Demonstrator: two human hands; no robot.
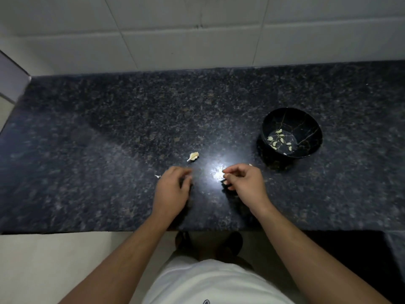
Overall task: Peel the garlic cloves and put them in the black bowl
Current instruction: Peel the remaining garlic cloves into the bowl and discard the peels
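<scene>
The black bowl [306,128] stands on the dark granite counter [109,132] at the right, with several peeled garlic cloves [279,140] lying in its bottom. My right hand [245,183] hovers just left of the bowl, fingers curled; a pale bit shows at its fingertips, too small to name. My left hand [173,189] is low over the counter with curled fingers, and nothing shows in it. A garlic piece with papery skin [193,156] lies on the counter just beyond my left hand. A small skin scrap [157,176] lies by that hand's left side.
A bright light glare [217,172] sits on the counter between my hands. White tiled wall [197,36] runs behind the counter. The counter's front edge [87,232] is close to my body; pale floor lies below.
</scene>
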